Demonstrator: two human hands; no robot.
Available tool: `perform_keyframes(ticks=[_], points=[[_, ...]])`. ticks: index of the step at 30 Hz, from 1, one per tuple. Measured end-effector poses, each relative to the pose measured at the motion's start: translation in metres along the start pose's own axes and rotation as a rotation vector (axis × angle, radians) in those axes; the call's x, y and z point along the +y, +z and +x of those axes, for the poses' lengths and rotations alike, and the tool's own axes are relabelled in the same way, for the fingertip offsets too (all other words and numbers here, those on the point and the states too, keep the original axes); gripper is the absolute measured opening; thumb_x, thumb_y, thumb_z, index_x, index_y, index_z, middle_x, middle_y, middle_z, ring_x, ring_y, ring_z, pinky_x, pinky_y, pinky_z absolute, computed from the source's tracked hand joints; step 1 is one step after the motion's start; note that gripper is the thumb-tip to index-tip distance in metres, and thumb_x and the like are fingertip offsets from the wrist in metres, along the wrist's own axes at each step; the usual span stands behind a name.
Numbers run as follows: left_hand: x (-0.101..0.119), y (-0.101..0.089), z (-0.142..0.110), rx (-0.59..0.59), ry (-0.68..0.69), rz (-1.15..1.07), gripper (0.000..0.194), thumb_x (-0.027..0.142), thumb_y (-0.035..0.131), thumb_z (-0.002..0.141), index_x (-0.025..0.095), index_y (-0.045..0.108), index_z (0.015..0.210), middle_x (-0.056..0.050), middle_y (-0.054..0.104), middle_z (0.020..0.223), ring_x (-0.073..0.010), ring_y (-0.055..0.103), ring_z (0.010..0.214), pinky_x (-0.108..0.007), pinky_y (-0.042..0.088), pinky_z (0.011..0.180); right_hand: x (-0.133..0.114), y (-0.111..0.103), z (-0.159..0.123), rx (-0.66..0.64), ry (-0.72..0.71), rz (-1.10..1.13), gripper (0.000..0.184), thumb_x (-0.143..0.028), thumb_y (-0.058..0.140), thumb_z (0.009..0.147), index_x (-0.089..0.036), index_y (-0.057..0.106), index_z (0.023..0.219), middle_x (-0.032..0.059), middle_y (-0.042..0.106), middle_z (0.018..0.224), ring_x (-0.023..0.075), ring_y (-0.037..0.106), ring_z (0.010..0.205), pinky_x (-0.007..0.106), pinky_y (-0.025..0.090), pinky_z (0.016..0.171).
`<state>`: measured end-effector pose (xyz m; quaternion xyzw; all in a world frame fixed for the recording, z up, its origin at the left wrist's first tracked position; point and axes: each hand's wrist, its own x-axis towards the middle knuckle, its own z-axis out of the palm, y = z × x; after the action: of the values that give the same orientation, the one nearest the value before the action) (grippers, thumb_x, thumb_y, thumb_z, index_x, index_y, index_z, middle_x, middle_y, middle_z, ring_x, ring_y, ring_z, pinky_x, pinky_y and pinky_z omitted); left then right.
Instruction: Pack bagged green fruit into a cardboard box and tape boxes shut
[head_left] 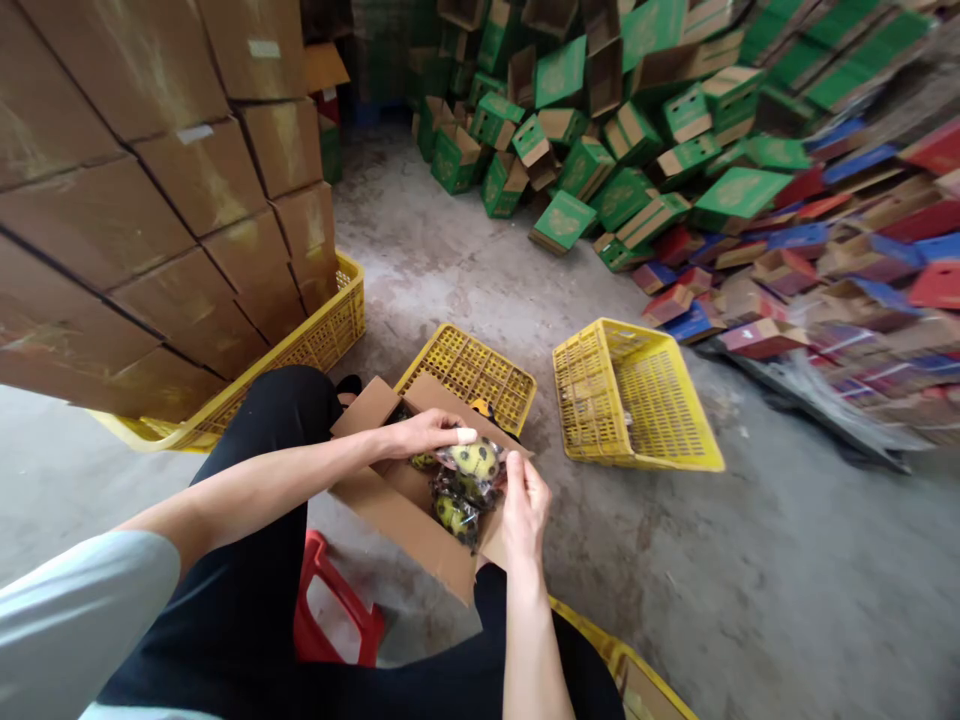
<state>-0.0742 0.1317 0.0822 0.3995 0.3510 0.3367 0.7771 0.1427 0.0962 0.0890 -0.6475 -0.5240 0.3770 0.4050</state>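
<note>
Pinching a wrapped yellow item (pixel 474 460), the fingers of the left hand (pixel 429 433) and right hand (pixel 527 498) hold it over the right side of the box (pixel 409 525); similar items (pixel 456 517) already lie inside, flaps (pixel 365 408) open.

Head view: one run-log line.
left hand: holding bagged spotted item | right hand: at its edge | carton: open below, more bagged items inside

Pale short-sleeved T-shirt (pixel 90 590) and black trousers (pixel 240 600)
A white covering (pixel 466 436) is worn on one left hand (pixel 424 433) digit.
</note>
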Motion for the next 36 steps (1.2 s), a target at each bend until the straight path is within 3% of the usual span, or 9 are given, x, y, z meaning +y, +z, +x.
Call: perform_keyframes(ticks=[5, 11, 16, 18, 21, 24, 27, 32, 36], points=[[-0.001, 0.001, -0.001, -0.023, -0.024, -0.059, 0.066, 0.069, 0.082, 0.072, 0.009, 0.074, 0.097, -0.009, 0.074, 0.088, -0.0176, 0.069, 0.078, -0.027, 0.055, 0.069, 0.009, 0.003, 0.000, -0.023, 0.095, 0.126, 0.067, -0.076, 0.065, 0.081, -0.012, 0.079, 0.092, 0.0081, 0.077, 0.077, 0.0222, 0.065, 0.068, 0.030, 0.051, 0.062], [0.000, 0.000, -0.003, -0.030, -0.088, -0.092, 0.073, 0.073, 0.075, 0.078, 0.011, 0.075, 0.116, -0.017, 0.074, 0.114, -0.0283, 0.071, 0.104, -0.035, 0.060, 0.081, 0.016, 0.001, 0.002, -0.021, 0.151, 0.195, 0.061, -0.072, 0.068, 0.082, -0.015, 0.078, 0.097, 0.0090, 0.079, 0.089, 0.0243, 0.070, 0.077, 0.032, 0.056, 0.068], [0.003, 0.000, -0.006, -0.095, 0.053, -0.067, 0.090, 0.042, 0.094, 0.070, 0.027, 0.055, 0.150, -0.014, 0.057, 0.148, -0.0304, 0.060, 0.130, -0.043, 0.052, 0.104, 0.017, -0.001, 0.002, -0.020, 0.162, 0.249, 0.055, -0.068, 0.068, 0.085, -0.016, 0.077, 0.100, 0.0089, 0.079, 0.093, 0.0245, 0.071, 0.080, 0.031, 0.057, 0.067], [0.002, 0.000, -0.006, -0.143, 0.099, -0.001, 0.090, 0.033, 0.096, 0.068, 0.026, 0.057, 0.148, -0.013, 0.061, 0.145, -0.0296, 0.059, 0.130, -0.044, 0.046, 0.111, 0.017, -0.001, 0.001, -0.024, 0.162, 0.273, 0.053, -0.067, 0.068, 0.086, -0.017, 0.077, 0.100, 0.0085, 0.079, 0.094, 0.0246, 0.071, 0.082, 0.031, 0.058, 0.068], [0.001, -0.002, -0.004, -0.131, 0.122, 0.091, 0.072, 0.034, 0.094, 0.071, 0.019, 0.067, 0.136, -0.012, 0.069, 0.131, -0.0294, 0.064, 0.122, -0.044, 0.046, 0.109, 0.018, -0.001, 0.003, -0.017, 0.164, 0.253, 0.053, -0.066, 0.068, 0.086, -0.016, 0.076, 0.102, 0.0099, 0.079, 0.098, 0.0261, 0.072, 0.085, 0.033, 0.059, 0.071], [0.000, -0.004, -0.002, -0.041, 0.159, 0.107, 0.066, 0.037, 0.093, 0.072, 0.015, 0.069, 0.130, -0.013, 0.071, 0.124, -0.0282, 0.066, 0.115, -0.042, 0.050, 0.104, 0.016, -0.002, 0.004, -0.025, 0.105, 0.188, 0.058, -0.064, 0.068, 0.087, -0.016, 0.073, 0.120, 0.0147, 0.077, 0.116, 0.0294, 0.073, 0.099, 0.036, 0.061, 0.075], [0.000, -0.005, 0.000, 0.019, 0.146, 0.033, 0.069, 0.044, 0.091, 0.074, 0.015, 0.068, 0.132, -0.014, 0.069, 0.125, -0.0275, 0.068, 0.111, -0.039, 0.056, 0.095, 0.009, -0.003, 0.003, -0.086, -0.018, 0.160, 0.064, -0.059, 0.065, 0.092, -0.020, 0.061, 0.142, 0.0169, 0.065, 0.141, 0.0307, 0.068, 0.119, 0.040, 0.062, 0.086], [-0.004, -0.006, 0.001, 0.042, 0.093, -0.052, 0.069, 0.048, 0.091, 0.073, 0.016, 0.068, 0.130, -0.016, 0.067, 0.129, -0.0271, 0.069, 0.109, -0.039, 0.059, 0.091, 0.001, -0.003, -0.001, -0.221, -0.256, -0.037, 0.068, -0.050, 0.074, 0.089, -0.031, 0.053, 0.151, 0.0095, 0.038, 0.166, 0.0315, 0.047, 0.146, 0.046, 0.054, 0.109], [-0.005, -0.006, 0.000, -0.006, 0.021, -0.074, 0.067, 0.048, 0.091, 0.073, 0.016, 0.070, 0.127, -0.016, 0.068, 0.128, -0.0264, 0.071, 0.105, -0.042, 0.058, 0.094, 0.001, -0.004, 0.001, -0.273, -0.281, -0.091, 0.055, -0.048, 0.067, 0.095, -0.029, 0.060, 0.146, 0.0093, 0.051, 0.159, 0.0295, 0.052, 0.143, 0.045, 0.053, 0.110]])
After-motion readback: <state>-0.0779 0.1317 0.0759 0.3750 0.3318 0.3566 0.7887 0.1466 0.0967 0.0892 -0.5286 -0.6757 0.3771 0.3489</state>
